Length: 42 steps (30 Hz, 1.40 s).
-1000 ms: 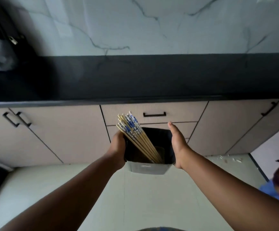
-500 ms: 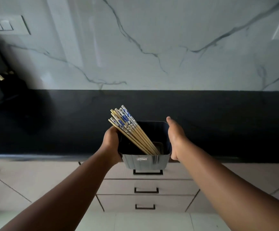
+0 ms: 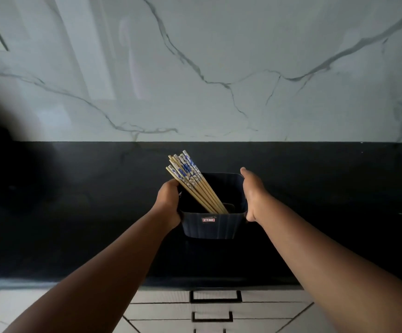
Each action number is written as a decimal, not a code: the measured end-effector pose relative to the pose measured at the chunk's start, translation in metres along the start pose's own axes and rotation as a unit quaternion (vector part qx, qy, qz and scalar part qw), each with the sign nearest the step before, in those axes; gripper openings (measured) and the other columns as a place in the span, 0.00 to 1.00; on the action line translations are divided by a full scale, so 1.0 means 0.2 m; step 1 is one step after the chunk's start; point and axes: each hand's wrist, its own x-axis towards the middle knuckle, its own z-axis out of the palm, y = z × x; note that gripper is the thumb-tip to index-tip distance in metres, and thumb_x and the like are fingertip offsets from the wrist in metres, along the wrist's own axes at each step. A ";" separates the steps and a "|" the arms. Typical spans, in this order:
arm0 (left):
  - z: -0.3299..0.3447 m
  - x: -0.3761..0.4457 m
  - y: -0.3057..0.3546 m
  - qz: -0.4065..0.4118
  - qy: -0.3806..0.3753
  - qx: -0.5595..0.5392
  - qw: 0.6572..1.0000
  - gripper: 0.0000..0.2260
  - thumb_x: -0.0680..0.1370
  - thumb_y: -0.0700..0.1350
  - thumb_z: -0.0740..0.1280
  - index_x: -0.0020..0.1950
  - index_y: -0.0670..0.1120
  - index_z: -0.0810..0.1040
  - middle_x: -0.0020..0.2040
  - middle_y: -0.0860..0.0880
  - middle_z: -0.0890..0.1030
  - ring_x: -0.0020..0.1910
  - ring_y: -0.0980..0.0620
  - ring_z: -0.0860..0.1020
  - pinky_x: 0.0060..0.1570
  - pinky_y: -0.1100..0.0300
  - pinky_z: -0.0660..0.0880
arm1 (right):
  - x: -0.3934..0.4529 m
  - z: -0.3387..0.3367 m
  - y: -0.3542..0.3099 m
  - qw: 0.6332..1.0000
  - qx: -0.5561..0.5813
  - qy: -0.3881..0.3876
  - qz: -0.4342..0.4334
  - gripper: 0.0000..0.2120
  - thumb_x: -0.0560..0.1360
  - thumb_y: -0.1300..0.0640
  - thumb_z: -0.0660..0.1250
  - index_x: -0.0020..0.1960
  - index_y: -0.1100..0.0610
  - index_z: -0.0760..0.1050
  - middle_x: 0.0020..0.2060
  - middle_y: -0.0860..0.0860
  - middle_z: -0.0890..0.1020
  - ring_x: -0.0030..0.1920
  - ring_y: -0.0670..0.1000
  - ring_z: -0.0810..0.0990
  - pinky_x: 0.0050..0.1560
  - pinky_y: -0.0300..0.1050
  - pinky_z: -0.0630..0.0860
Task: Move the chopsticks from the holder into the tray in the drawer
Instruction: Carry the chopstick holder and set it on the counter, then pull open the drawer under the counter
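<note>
holding a dark blue ribbed square plastic holder (image 3: 211,227) over the black stone counter (image 3: 75,212), left hand (image 3: 168,203) curled round one side, right hand (image 3: 251,195) flat on the other. bundled blue-patterned bamboo chopsticks (image 3: 190,181) lean inside toward the left hand. looks set down, hard to tell.
</note>
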 end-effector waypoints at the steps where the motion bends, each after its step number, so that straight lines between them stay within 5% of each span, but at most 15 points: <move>1: 0.00 0.03 0.00 -0.007 -0.001 0.002 1.000 0.16 0.78 0.46 0.59 0.51 0.39 0.83 0.48 0.41 0.86 0.45 0.42 0.85 0.38 0.53 0.81 | 0.02 0.01 0.00 1.000 -0.003 0.003 0.004 0.34 0.77 0.35 0.55 0.78 0.49 0.54 0.78 0.52 0.56 0.76 0.58 0.55 0.73 0.62 0.50; 13: -0.04 0.27 0.00 -0.021 -0.019 0.044 0.999 0.18 0.80 0.49 0.56 0.49 0.42 0.83 0.43 0.43 0.86 0.42 0.46 0.85 0.42 0.51 0.79 | 0.17 0.07 -0.03 0.999 -0.011 0.028 0.040 0.33 0.76 0.37 0.57 0.77 0.52 0.58 0.77 0.55 0.60 0.74 0.58 0.61 0.73 0.59 0.55; 16: -0.05 0.28 -0.02 -0.006 -0.017 0.060 0.998 0.18 0.80 0.51 0.56 0.46 0.45 0.84 0.43 0.45 0.87 0.42 0.47 0.85 0.48 0.49 0.79 | 0.21 0.05 -0.01 0.999 0.016 0.012 0.035 0.27 0.77 0.39 0.55 0.65 0.55 0.75 0.65 0.59 0.76 0.63 0.60 0.75 0.68 0.57 0.67; 19: -0.08 0.25 -0.02 0.017 -0.022 0.048 0.998 0.19 0.80 0.53 0.58 0.43 0.48 0.86 0.44 0.47 0.87 0.45 0.48 0.85 0.52 0.49 0.78 | 0.22 0.00 0.03 0.999 0.037 0.026 0.010 0.23 0.79 0.42 0.54 0.53 0.57 0.79 0.54 0.59 0.82 0.55 0.60 0.80 0.64 0.57 0.72; 24: -0.18 0.13 -0.09 0.089 0.060 0.166 0.980 0.15 0.82 0.56 0.56 0.50 0.48 0.78 0.45 0.50 0.78 0.45 0.52 0.76 0.46 0.54 0.73 | 0.16 -0.13 0.14 0.998 -0.023 0.055 -0.010 0.19 0.80 0.45 0.54 0.56 0.55 0.78 0.62 0.56 0.77 0.62 0.58 0.73 0.59 0.56 0.68; 27: -0.26 0.01 -0.21 0.151 0.091 0.237 0.955 0.19 0.82 0.56 0.57 0.65 0.47 0.76 0.61 0.46 0.79 0.62 0.46 0.75 0.65 0.48 0.69 | 0.11 -0.18 0.25 0.980 -0.152 0.093 -0.084 0.21 0.81 0.46 0.55 0.65 0.58 0.74 0.65 0.58 0.75 0.63 0.60 0.73 0.60 0.53 0.70; 29: -0.31 -0.09 -0.33 0.198 0.119 0.339 0.912 0.20 0.82 0.56 0.55 0.70 0.49 0.73 0.70 0.46 0.74 0.72 0.45 0.67 0.74 0.46 0.57 | 0.06 -0.22 0.37 0.950 -0.248 0.091 -0.167 0.21 0.82 0.47 0.54 0.66 0.60 0.73 0.65 0.60 0.76 0.63 0.61 0.74 0.61 0.52 0.69; 32: -0.37 -0.25 -0.52 0.256 0.115 0.534 0.798 0.24 0.83 0.57 0.50 0.77 0.50 0.62 0.79 0.49 0.59 0.79 0.47 0.49 0.75 0.51 0.38 | -0.05 -0.29 0.59 0.884 -0.392 0.052 -0.249 0.24 0.81 0.44 0.54 0.71 0.57 0.67 0.71 0.60 0.69 0.70 0.61 0.67 0.68 0.54 0.65; 35: -0.43 -0.42 -0.71 0.333 0.060 0.696 0.633 0.29 0.81 0.62 0.46 0.79 0.53 0.46 0.79 0.50 0.42 0.77 0.48 0.36 0.72 0.53 0.28 | -0.17 -0.36 0.82 0.724 -0.592 0.093 -0.341 0.33 0.80 0.39 0.51 0.78 0.55 0.51 0.79 0.56 0.50 0.78 0.61 0.47 0.75 0.58 0.49; 38: -0.45 -0.59 -0.85 0.386 -0.008 0.782 0.489 0.30 0.80 0.61 0.53 0.78 0.48 0.55 0.79 0.44 0.54 0.77 0.41 0.50 0.73 0.44 0.43 | -0.31 -0.41 1.04 0.592 -0.671 0.056 -0.443 0.36 0.79 0.38 0.52 0.79 0.55 0.45 0.78 0.54 0.43 0.77 0.60 0.40 0.75 0.60 0.37; 40: -0.48 -0.65 -0.95 0.402 -0.052 0.798 0.446 0.30 0.78 0.60 0.58 0.76 0.48 0.61 0.77 0.43 0.61 0.75 0.41 0.59 0.70 0.43 0.50 | -0.36 -0.44 1.15 0.539 -0.683 0.021 -0.493 0.38 0.76 0.40 0.61 0.78 0.57 0.53 0.78 0.56 0.53 0.77 0.61 0.49 0.74 0.63 0.43; 42: -0.52 -0.67 -1.03 0.389 -0.085 0.805 0.440 0.30 0.76 0.60 0.60 0.75 0.48 0.66 0.75 0.43 0.65 0.74 0.43 0.63 0.70 0.45 0.50 | -0.38 -0.45 1.24 0.502 -0.692 -0.015 -0.518 0.37 0.73 0.45 0.66 0.76 0.58 0.59 0.76 0.56 0.60 0.76 0.60 0.56 0.71 0.61 0.51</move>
